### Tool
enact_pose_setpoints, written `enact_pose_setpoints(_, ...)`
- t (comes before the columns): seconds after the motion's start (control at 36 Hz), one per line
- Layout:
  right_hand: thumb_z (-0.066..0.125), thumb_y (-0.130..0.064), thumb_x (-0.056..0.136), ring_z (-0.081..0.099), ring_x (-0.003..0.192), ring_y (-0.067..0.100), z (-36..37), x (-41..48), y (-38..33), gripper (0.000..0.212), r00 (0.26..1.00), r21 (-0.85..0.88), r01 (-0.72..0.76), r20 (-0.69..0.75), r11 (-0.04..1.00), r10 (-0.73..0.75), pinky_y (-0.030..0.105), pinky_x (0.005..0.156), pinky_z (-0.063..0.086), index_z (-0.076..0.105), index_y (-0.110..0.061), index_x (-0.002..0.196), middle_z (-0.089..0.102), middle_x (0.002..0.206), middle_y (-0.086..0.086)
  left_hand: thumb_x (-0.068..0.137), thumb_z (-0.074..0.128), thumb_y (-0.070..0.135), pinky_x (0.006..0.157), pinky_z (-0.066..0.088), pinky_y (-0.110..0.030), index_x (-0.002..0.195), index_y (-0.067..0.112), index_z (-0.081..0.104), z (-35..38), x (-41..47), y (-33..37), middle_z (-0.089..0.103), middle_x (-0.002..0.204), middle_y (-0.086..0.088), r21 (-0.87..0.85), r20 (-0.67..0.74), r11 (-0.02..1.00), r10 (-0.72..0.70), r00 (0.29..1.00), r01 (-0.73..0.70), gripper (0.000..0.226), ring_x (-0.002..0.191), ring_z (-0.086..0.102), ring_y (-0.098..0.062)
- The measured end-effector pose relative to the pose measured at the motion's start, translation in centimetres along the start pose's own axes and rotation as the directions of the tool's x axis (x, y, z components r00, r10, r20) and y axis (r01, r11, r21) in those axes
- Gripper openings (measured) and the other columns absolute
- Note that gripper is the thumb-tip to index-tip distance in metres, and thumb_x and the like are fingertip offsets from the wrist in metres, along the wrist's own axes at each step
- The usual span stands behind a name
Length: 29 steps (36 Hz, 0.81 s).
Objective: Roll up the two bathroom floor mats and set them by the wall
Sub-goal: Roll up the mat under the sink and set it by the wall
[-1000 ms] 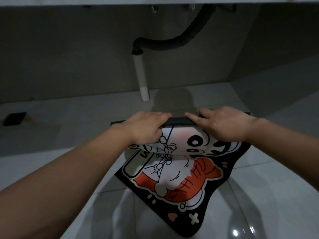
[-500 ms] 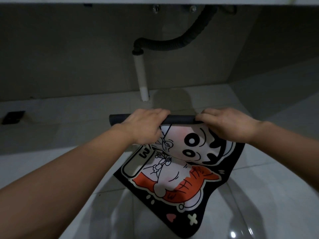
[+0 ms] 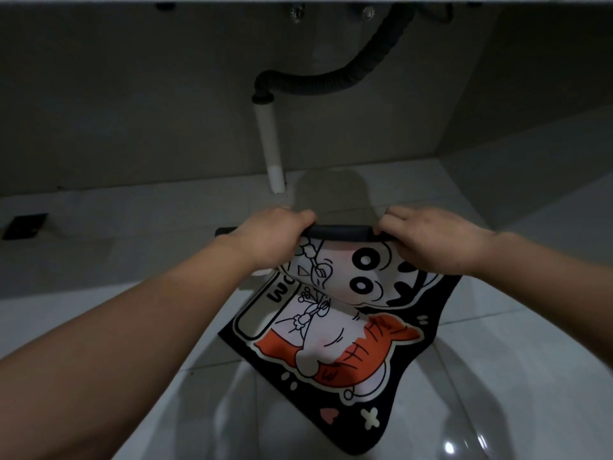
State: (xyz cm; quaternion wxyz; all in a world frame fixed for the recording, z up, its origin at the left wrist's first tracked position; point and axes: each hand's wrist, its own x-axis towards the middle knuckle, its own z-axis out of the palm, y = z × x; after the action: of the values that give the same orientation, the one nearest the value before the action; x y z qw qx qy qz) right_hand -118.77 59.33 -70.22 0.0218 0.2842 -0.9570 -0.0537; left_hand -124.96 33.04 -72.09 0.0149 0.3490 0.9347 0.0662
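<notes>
Since a second ago, your right hand (image 3: 431, 242) is curling onto the roll (image 3: 341, 232) instead of lying flat. Both grips, left hand (image 3: 275, 239) included, are clamping the far edge of the cartoon mat (image 3: 331, 333) on the floor (image 3: 504, 327). Rolling is only starting; most is lying flat, everything else outstanding.

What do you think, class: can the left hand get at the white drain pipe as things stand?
Probably yes: nothing stands between left hand and white drain pipe, but it must first release the mat.
</notes>
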Motion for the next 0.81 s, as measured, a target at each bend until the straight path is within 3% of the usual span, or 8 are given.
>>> enact_pose_setpoints(0.11, 0.057, -0.016, 0.084, 0.053, 0.078, 0.025, -0.6, 0.2, -0.7, 0.021, 0.978, 0.166, -0.198, 0.105, 0.966, 0.182, 0.034, 0.063, 0.041, 0.042, -0.019, 0.098, 0.051, 0.094, 0.003, 0.087, 0.05, 0.009, 0.062, 0.044, -0.035, 0.102, 0.021, 0.05, 0.2, 0.2, -0.1, 0.057, 0.086, -0.005, 0.001, 0.019, 1.0, -0.007, 1.0, 0.007, 0.019, 0.078, 0.056, -0.024)
enact_pose_setpoints(0.25, 0.054, -0.016, 0.086, 0.046, 0.065, 0.024, -0.5, 0.4, -1.1, 0.019, 0.937, 0.141, -0.325, 0.178, 0.935, 0.299, 0.033, 0.056, 0.035, 0.036, -0.018, 0.093, 0.05, 0.077, 0.004, 0.084, 0.048, 0.001, 0.059, 0.037, -0.033, 0.111, 0.02, 0.04, 0.4, 0.1, 0.5, 0.047, 0.087, -0.001, 0.052, 0.06, 0.998, 0.018, 0.998, -0.021, 0.034, 0.074, 0.049, -0.022)
enact_pose_setpoints(0.31, 0.048, -0.014, 0.088, 0.041, 0.059, 0.022, -0.4, 0.4, -1.6, 0.018, 0.952, -0.014, -0.273, 0.138, 0.962, 0.272, 0.032, 0.052, 0.03, 0.035, -0.019, 0.1, 0.04, 0.067, -0.004, 0.082, 0.049, -0.001, 0.061, 0.042, -0.035, 0.112, 0.022, 0.04, 0.4, 0.1, 0.3, 0.052, 0.093, -0.002, 0.041, 0.032, 0.999, 0.033, 0.999, -0.034, 0.039, 0.08, 0.053, -0.023)
enact_pose_setpoints(0.36, 0.045, -0.014, 0.089, 0.044, 0.059, 0.021, 0.0, 0.2, -1.9, 0.021, 0.971, -0.107, -0.207, 0.095, 0.972, 0.218, 0.032, 0.05, 0.028, 0.036, -0.019, 0.108, 0.039, 0.071, -0.006, 0.08, 0.049, -0.002, 0.07, 0.045, -0.037, 0.118, 0.023, 0.042, 0.4, 0.1, -0.1, 0.056, 0.103, -0.004, 0.0, 0.02, 1.0, 0.031, 0.999, -0.031, 0.046, 0.089, 0.055, -0.024)
enact_pose_setpoints(0.44, 0.045, -0.022, 0.088, 0.056, 0.071, 0.027, 0.4, -0.1, -1.7, 0.022, 0.991, -0.107, -0.129, 0.018, 0.986, 0.132, 0.032, 0.052, 0.032, 0.042, -0.018, 0.11, 0.05, 0.09, 0.003, 0.08, 0.052, 0.001, 0.082, 0.035, -0.033, 0.128, 0.025, 0.04, 0.4, 0.1, -0.8, 0.054, 0.115, -0.002, -0.029, 0.028, 0.999, 0.023, 0.999, -0.022, 0.055, 0.106, 0.052, -0.023)
enact_pose_setpoints(0.56, 0.028, -0.04, 0.085, 0.057, 0.079, 0.027, 0.5, -0.1, -2.2, 0.037, 0.996, -0.105, -0.092, -0.017, 0.99, 0.091, 0.03, 0.06, 0.032, 0.045, -0.017, 0.108, 0.051, 0.095, 0.006, 0.085, 0.049, 0.014, 0.086, 0.029, -0.033, 0.125, 0.024, 0.039, 0.8, -0.2, -1.0, 0.053, 0.115, -0.002, -0.058, 0.047, 0.998, 0.008, 0.999, -0.005, 0.042, 0.11, 0.049, -0.022)
enact_pose_setpoints(0.69, 0.049, -0.016, 0.09, 0.046, 0.079, 0.023, 0.3, 0.3, -2.5, 0.031, 0.989, -0.123, -0.133, 0.04, 0.983, 0.139, 0.033, 0.062, 0.029, 0.042, -0.015, 0.12, 0.047, 0.103, 0.007, 0.083, 0.051, 0.008, 0.076, 0.033, -0.032, 0.109, 0.022, 0.043, 0.5, -0.1, -1.1, 0.046, 0.099, 0.002, -0.068, 0.085, 0.997, -0.035, 0.996, 0.041, 0.031, 0.091, 0.047, -0.019)
enact_pose_setpoints(0.81, 0.074, -0.003, 0.065, 0.05, 0.054, 0.026, 0.4, 0.0, -2.1, 0.039, 0.998, -0.174, -0.055, 0.012, 0.983, 0.058, 0.029, 0.043, 0.025, 0.052, -0.011, 0.096, 0.051, 0.078, 0.008, 0.08, 0.052, 0.005, 0.066, 0.036, -0.031, 0.099, 0.023, 0.046, 1.0, 0.0, -1.5, 0.055, 0.096, -0.003, -0.041, 0.072, 0.998, -0.047, 0.996, 0.051, 0.027, 0.082, 0.051, -0.02)
